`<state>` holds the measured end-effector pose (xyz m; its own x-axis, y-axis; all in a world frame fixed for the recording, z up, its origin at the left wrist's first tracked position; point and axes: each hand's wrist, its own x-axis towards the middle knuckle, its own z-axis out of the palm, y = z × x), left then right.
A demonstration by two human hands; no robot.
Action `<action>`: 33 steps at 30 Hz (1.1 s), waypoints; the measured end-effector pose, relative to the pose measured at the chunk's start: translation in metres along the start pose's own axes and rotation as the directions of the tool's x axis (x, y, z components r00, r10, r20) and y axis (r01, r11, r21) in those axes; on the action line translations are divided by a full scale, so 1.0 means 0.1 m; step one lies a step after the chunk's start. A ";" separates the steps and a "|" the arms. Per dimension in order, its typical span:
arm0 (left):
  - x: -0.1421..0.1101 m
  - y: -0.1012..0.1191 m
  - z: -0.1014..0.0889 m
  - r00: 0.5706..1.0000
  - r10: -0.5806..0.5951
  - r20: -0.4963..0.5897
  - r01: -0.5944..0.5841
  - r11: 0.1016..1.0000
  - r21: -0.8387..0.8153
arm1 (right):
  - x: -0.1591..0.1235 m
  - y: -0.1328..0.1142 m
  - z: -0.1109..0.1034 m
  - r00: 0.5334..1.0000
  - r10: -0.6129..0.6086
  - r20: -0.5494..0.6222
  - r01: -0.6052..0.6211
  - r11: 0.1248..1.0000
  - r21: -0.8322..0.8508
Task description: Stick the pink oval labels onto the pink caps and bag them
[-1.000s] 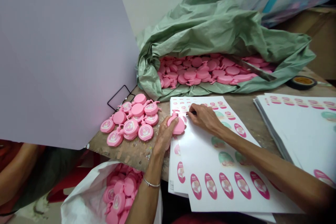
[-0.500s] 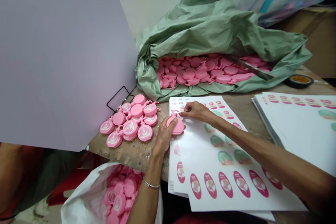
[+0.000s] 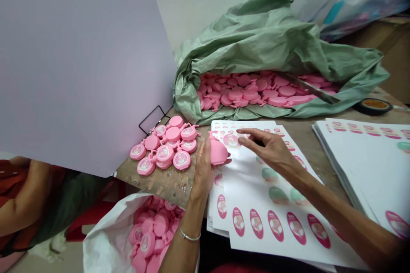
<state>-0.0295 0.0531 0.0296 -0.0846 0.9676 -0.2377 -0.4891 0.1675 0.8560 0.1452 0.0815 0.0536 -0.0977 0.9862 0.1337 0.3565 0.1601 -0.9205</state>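
My left hand (image 3: 203,168) grips a plain pink plastic bottle-shaped piece (image 3: 219,152) and holds it tilted up at the left edge of a sticker sheet (image 3: 256,187). My right hand (image 3: 270,148) hovers just right of it. Its thumb and forefinger carry a round pink sticker (image 3: 230,140) close to the face of the piece, and the other fingers are stretched out. The sheet under both hands bears rows of pink oval and green round stickers.
A pile of labelled pink pieces (image 3: 166,147) lies left of my hands. An open green sack (image 3: 256,42) of plain pieces sits behind, and a white bag (image 3: 105,239) of pieces hangs below the table edge. More sheets (image 3: 368,162) and a tape roll (image 3: 373,104) are at the right. A lilac board (image 3: 80,64) and another person's arm (image 3: 22,200) fill the left.
My right hand has lifted a round sticker off the sheet's top and brought it toward the piece. My left hand has tilted the piece upward.
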 end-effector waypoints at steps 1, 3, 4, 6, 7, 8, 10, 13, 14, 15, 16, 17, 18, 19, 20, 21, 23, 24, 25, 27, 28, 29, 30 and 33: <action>-0.05 0.05 0.04 0.998 -0.052 0.018 0.053 0.997 -0.053 | -0.08 -0.04 0.03 1.000 -0.031 -0.002 0.031 0.999 -0.013; -0.14 0.12 0.11 0.987 -0.152 0.052 0.157 0.982 -0.110 | -0.20 -0.11 0.09 0.996 -0.085 -0.008 0.085 0.996 -0.025; -0.17 0.14 0.14 0.980 -0.186 0.063 0.193 0.974 -0.116 | -0.25 -0.13 0.11 0.994 -0.109 -0.011 0.109 0.994 -0.030; -0.23 0.15 0.16 0.973 -0.219 0.079 0.227 0.967 -0.115 | -0.31 -0.16 0.12 0.988 -0.151 -0.019 0.150 0.988 -0.049; -0.25 0.15 0.17 0.970 -0.226 0.088 0.235 0.965 -0.115 | -0.33 -0.16 0.12 0.986 -0.168 -0.020 0.167 0.984 -0.062; -0.27 0.14 0.18 0.969 -0.228 0.094 0.238 0.964 -0.116 | -0.35 -0.17 0.12 0.983 -0.182 -0.021 0.180 0.981 -0.076; -0.30 0.13 0.18 0.971 -0.218 0.100 0.229 0.965 -0.125 | -0.36 -0.19 0.10 0.979 -0.203 -0.023 0.200 0.975 -0.097; -0.32 0.13 0.18 0.975 -0.199 0.100 0.212 0.968 -0.137 | -0.38 -0.21 0.08 0.973 -0.229 -0.031 0.223 0.967 -0.123; -0.33 0.14 0.19 0.975 -0.200 0.099 0.212 0.967 -0.138 | -0.39 -0.21 0.07 0.971 -0.237 -0.035 0.231 0.964 -0.130; -0.33 0.14 0.19 0.974 -0.202 0.099 0.214 0.967 -0.139 | -0.39 -0.22 0.07 0.969 -0.245 -0.038 0.237 0.962 -0.136; -0.33 0.15 0.19 0.974 -0.205 0.099 0.218 0.966 -0.141 | -0.39 -0.22 0.07 0.967 -0.252 -0.040 0.244 0.959 -0.144; -0.33 0.16 0.20 0.973 -0.210 0.099 0.222 0.965 -0.142 | -0.40 -0.21 0.08 0.964 -0.261 -0.042 0.252 0.956 -0.151; -0.34 0.16 0.20 0.971 -0.215 0.101 0.228 0.963 -0.141 | -0.40 -0.21 0.08 0.961 -0.271 -0.044 0.261 0.952 -0.159; -0.34 0.17 0.20 0.970 -0.219 0.102 0.232 0.962 -0.141 | -0.40 -0.21 0.08 0.958 -0.281 -0.046 0.270 0.948 -0.167; -0.34 0.17 0.21 0.970 -0.220 0.104 0.234 0.962 -0.141 | -0.40 -0.21 0.09 0.956 -0.290 -0.050 0.278 0.945 -0.175; -0.34 0.17 0.21 0.970 -0.221 0.104 0.234 0.962 -0.142 | -0.40 -0.21 0.09 0.953 -0.298 -0.054 0.284 0.941 -0.182; -0.34 0.18 0.21 0.970 -0.219 0.104 0.232 0.962 -0.144 | -0.40 -0.22 0.09 0.948 -0.313 -0.060 0.296 0.934 -0.198; -0.34 0.18 0.21 0.971 -0.217 0.104 0.231 0.962 -0.145 | -0.40 -0.23 0.09 0.946 -0.320 -0.062 0.301 0.931 -0.205; -0.34 0.18 0.21 0.971 -0.214 0.105 0.228 0.963 -0.147 | -0.40 -0.23 0.09 0.943 -0.327 -0.063 0.307 0.928 -0.212; -0.33 0.18 0.21 0.972 -0.207 0.109 0.222 0.963 -0.150 | -0.40 -0.24 0.09 0.939 -0.337 -0.063 0.315 0.922 -0.223; -0.33 0.19 0.21 0.973 -0.203 0.112 0.218 0.964 -0.152 | -0.40 -0.24 0.09 0.938 -0.341 -0.063 0.319 0.920 -0.228; -0.33 0.19 0.21 0.974 -0.197 0.114 0.213 0.965 -0.154 | -0.40 -0.24 0.09 0.937 -0.343 -0.063 0.321 0.918 -0.232; -0.33 0.19 0.21 0.974 -0.194 0.116 0.211 0.965 -0.157 | -0.40 -0.24 0.09 0.936 -0.346 -0.064 0.323 0.917 -0.234; -0.33 0.20 0.22 0.973 -0.198 0.117 0.215 0.963 -0.160 | -0.41 -0.24 0.09 0.932 -0.354 -0.073 0.329 0.915 -0.234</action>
<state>-0.0173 0.0288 0.0644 0.1157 0.9307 -0.3471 -0.6284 0.3392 0.7000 0.1322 0.0372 0.0665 -0.1498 0.8661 0.4770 0.5118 0.4807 -0.7120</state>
